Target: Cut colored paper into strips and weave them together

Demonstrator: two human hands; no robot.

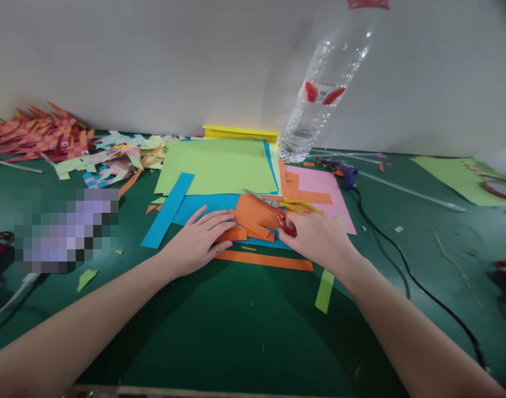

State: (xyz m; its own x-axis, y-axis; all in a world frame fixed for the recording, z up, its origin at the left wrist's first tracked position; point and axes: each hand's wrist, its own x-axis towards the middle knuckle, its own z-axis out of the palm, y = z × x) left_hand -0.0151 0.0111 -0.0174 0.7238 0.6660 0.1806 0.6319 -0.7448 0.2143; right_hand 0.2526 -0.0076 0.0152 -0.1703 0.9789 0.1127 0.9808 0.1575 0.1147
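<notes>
My left hand (203,240) lies with its fingers stretched out, the tips resting on cut orange paper pieces (235,233). In my right hand (319,235) is a pair of scissors (270,201) with red and yellow handles; my fingers wrap round the red part. The blades point left, over an orange sheet (255,211). Blue paper (203,203) lies beneath the orange pieces. Nearer to me is a long orange strip (273,261). A blue strip (168,210) lies left of my left hand, and a green strip (325,291) lies below my right wrist.
Behind the hands lies a stack of green sheets (219,166), with pink paper (319,179) to its right. A tilted plastic bottle (319,99) stands behind. A glue gun (344,172) trails a black cord on the right. Woven paper pieces (41,135) are heaped at back left.
</notes>
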